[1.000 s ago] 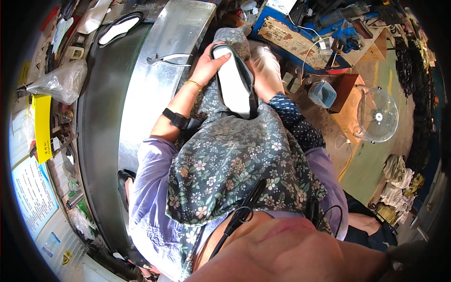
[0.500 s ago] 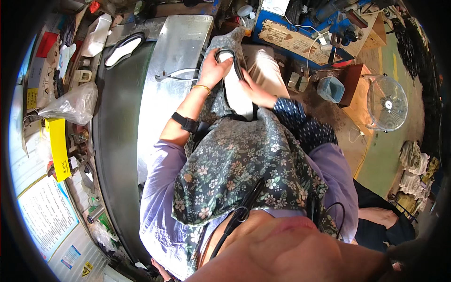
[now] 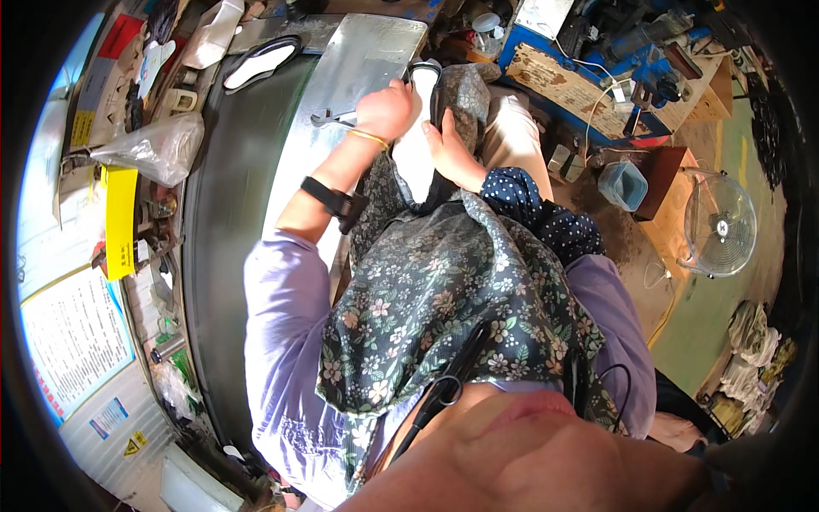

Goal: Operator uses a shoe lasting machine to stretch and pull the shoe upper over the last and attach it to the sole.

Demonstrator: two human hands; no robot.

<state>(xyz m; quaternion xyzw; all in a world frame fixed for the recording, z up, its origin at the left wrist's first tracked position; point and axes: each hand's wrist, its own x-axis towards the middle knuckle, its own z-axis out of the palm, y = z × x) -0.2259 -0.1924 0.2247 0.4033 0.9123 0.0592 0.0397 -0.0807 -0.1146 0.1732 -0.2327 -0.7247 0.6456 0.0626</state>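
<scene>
A black shoe (image 3: 415,166) with a white sole-shaped face lies lengthwise over the flowered apron on my lap, its rounded end pointing away from me. My right hand (image 3: 454,155) grips its right edge, the thumb against the side and the other fingers partly hidden. Left of the shoe, my left hand (image 3: 384,111) is closed over the handles of metal pliers (image 3: 324,119). Their head shows on the left, above the metal plate (image 3: 363,55); the handle ends are covered by my fist.
A similar shoe (image 3: 263,64) rests on the dark belt (image 3: 243,179) to my left. A clear plastic bag (image 3: 162,149) hangs over the belt's left edge. On the right are a blue bin (image 3: 623,186), a fan (image 3: 722,226) and a blue-framed bench (image 3: 554,81).
My left hand has let go of the shoe's far end and moved left onto the pliers' handles. The right hand stays at the shoe's right edge. The whole view has shifted slightly.
</scene>
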